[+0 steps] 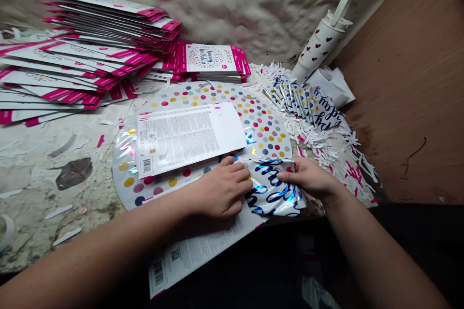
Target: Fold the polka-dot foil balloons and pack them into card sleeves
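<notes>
A folded foil balloon with blue script lettering lies at the table's near edge. My left hand presses on its left side with fingers curled together. My right hand pinches its upper right edge. Under them lie flat round foil balloons with coloured dots. A white printed card rests on the dotted balloons just beyond my left hand. Another white card with a barcode sticks out under my left forearm over the table edge.
Pink-and-white packaging cards are heaped at the back left, with a neat stack beside them. Folded balloons lie at the right on shredded paper. A white bottle with hearts leans against a brown board.
</notes>
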Demonstrator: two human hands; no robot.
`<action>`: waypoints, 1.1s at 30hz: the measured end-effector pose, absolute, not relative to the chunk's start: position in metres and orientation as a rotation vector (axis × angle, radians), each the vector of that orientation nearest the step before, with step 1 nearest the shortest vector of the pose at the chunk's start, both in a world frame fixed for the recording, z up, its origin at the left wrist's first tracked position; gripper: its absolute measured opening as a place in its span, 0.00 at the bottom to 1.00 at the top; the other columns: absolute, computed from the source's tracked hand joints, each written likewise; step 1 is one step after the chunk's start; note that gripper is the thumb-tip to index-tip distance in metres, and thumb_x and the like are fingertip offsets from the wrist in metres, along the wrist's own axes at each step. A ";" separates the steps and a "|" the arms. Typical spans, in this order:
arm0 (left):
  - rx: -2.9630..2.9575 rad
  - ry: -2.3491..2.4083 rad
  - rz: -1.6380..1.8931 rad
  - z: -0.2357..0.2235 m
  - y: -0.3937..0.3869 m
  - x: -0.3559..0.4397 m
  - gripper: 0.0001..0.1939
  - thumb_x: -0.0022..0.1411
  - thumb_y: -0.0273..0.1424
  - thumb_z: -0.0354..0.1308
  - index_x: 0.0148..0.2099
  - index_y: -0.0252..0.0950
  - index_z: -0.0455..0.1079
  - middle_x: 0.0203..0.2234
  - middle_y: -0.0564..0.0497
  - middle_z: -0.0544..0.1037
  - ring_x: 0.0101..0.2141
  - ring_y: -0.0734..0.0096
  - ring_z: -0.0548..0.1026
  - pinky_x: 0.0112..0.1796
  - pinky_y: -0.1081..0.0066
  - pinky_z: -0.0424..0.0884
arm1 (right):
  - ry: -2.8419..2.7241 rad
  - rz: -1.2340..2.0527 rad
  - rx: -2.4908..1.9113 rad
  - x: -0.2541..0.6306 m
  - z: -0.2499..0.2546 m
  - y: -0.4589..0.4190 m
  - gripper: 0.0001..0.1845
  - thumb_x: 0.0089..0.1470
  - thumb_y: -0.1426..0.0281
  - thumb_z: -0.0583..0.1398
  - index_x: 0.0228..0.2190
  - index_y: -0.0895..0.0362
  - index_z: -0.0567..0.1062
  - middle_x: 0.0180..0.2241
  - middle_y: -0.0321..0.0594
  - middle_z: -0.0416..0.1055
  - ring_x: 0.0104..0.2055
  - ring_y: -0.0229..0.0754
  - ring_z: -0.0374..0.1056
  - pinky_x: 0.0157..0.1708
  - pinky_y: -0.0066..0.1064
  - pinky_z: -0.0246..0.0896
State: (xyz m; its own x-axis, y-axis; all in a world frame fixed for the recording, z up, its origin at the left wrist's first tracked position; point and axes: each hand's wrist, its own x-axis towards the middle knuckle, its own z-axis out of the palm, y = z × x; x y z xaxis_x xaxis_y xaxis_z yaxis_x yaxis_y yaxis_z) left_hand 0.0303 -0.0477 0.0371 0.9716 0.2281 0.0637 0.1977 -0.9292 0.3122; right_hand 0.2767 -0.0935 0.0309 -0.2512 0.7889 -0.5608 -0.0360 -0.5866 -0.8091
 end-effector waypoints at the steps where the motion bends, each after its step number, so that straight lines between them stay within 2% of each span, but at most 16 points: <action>1: 2.816 0.298 0.145 0.037 -0.047 0.030 0.05 0.53 0.30 0.48 0.34 0.36 0.62 0.31 0.48 0.69 0.35 0.63 0.64 0.43 0.60 0.54 | -0.911 1.967 -1.419 0.276 0.030 -0.087 0.20 0.35 0.68 0.69 0.34 0.61 0.76 0.29 0.41 0.76 0.31 0.42 0.73 0.39 0.36 0.67; 3: 2.824 0.289 0.154 0.036 -0.042 0.029 0.04 0.54 0.29 0.47 0.33 0.36 0.61 0.30 0.49 0.69 0.34 0.64 0.64 0.43 0.60 0.54 | -0.865 2.061 -1.409 0.269 0.026 -0.072 0.19 0.33 0.70 0.70 0.32 0.61 0.76 0.27 0.40 0.76 0.29 0.41 0.72 0.37 0.35 0.68; 6: 2.862 0.317 0.150 0.033 -0.018 0.024 0.03 0.54 0.28 0.46 0.32 0.36 0.60 0.29 0.48 0.69 0.33 0.64 0.64 0.40 0.61 0.56 | -0.794 1.993 -1.465 0.253 0.019 -0.048 0.15 0.32 0.73 0.70 0.27 0.62 0.75 0.23 0.38 0.75 0.26 0.39 0.71 0.32 0.31 0.69; 10: 2.946 0.342 0.112 0.033 0.026 0.014 0.04 0.55 0.27 0.45 0.32 0.36 0.60 0.30 0.47 0.69 0.32 0.63 0.63 0.38 0.62 0.56 | -0.781 1.837 -1.504 0.238 0.013 -0.017 0.09 0.39 0.73 0.67 0.24 0.61 0.72 0.20 0.37 0.72 0.22 0.35 0.68 0.25 0.26 0.66; 12: 2.971 0.367 0.102 0.035 0.038 0.011 0.05 0.56 0.27 0.44 0.33 0.36 0.60 0.29 0.47 0.68 0.32 0.63 0.63 0.38 0.61 0.56 | -0.806 1.798 -1.499 0.238 0.014 -0.009 0.10 0.40 0.71 0.67 0.23 0.60 0.71 0.18 0.34 0.71 0.19 0.33 0.66 0.21 0.24 0.64; 15: 2.968 0.402 0.119 0.041 0.032 0.012 0.05 0.57 0.27 0.43 0.33 0.36 0.60 0.29 0.48 0.68 0.33 0.63 0.63 0.40 0.61 0.56 | -0.843 1.706 -1.484 0.243 0.018 -0.011 0.15 0.36 0.69 0.69 0.21 0.58 0.68 0.15 0.29 0.68 0.17 0.30 0.62 0.17 0.20 0.57; 18: 2.936 0.369 0.149 0.045 0.006 0.019 0.05 0.58 0.26 0.44 0.33 0.35 0.60 0.30 0.47 0.68 0.34 0.63 0.63 0.41 0.61 0.55 | -0.954 1.673 -1.490 0.243 0.025 -0.027 0.19 0.31 0.65 0.70 0.20 0.58 0.66 0.14 0.29 0.66 0.16 0.30 0.61 0.16 0.21 0.54; 22: 2.943 0.305 0.180 0.044 -0.021 0.028 0.07 0.60 0.24 0.43 0.35 0.35 0.61 0.32 0.47 0.69 0.35 0.63 0.63 0.42 0.61 0.55 | -1.110 1.653 -1.550 0.233 0.033 -0.042 0.17 0.31 0.64 0.69 0.20 0.60 0.68 0.13 0.29 0.65 0.15 0.30 0.59 0.15 0.21 0.51; 28: 2.958 0.381 0.211 0.051 -0.026 0.028 0.09 0.60 0.23 0.42 0.37 0.34 0.63 0.33 0.45 0.70 0.36 0.62 0.63 0.43 0.59 0.55 | -1.459 1.517 -1.591 0.219 0.044 -0.051 0.09 0.39 0.69 0.64 0.17 0.59 0.71 0.15 0.31 0.65 0.17 0.31 0.59 0.16 0.23 0.51; 30: 2.956 0.477 0.297 0.060 -0.028 0.023 0.09 0.59 0.23 0.43 0.37 0.34 0.64 0.33 0.45 0.70 0.37 0.61 0.63 0.43 0.58 0.55 | -1.544 1.253 -1.573 0.219 0.053 -0.059 0.06 0.41 0.68 0.64 0.23 0.58 0.75 0.21 0.35 0.70 0.23 0.34 0.64 0.22 0.25 0.58; 33: 2.921 0.711 0.636 0.079 -0.034 0.012 0.08 0.59 0.24 0.45 0.39 0.35 0.64 0.36 0.44 0.69 0.41 0.57 0.63 0.44 0.56 0.56 | -1.388 0.968 -1.444 0.219 0.067 -0.075 0.26 0.37 0.66 0.68 0.42 0.53 0.73 0.36 0.39 0.73 0.36 0.41 0.69 0.32 0.30 0.65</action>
